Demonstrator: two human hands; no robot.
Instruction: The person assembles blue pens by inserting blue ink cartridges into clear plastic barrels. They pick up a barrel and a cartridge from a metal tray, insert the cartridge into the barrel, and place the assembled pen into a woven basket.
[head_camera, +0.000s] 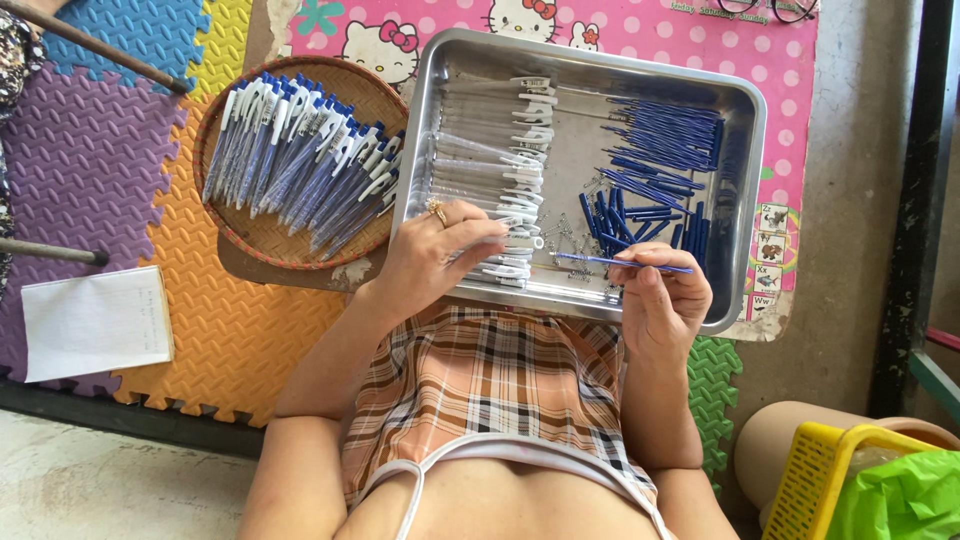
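Refill (625, 263), thin, blue, light and bendy, lies pinched near its tip in right hand (660, 300) at tray's (745, 150) five o'clock; left hand (440, 250) grips clear barrel (500, 262), best held mid-shaft.

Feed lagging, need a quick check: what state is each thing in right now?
Left hand: fingers on a clear pen barrel.
Right hand: pinching a blue refill, held level.
Metal tray: holds barrels, refills, small springs.
Woven basket: filled with assembled pens.
Paper sheet: lying flat on mat.
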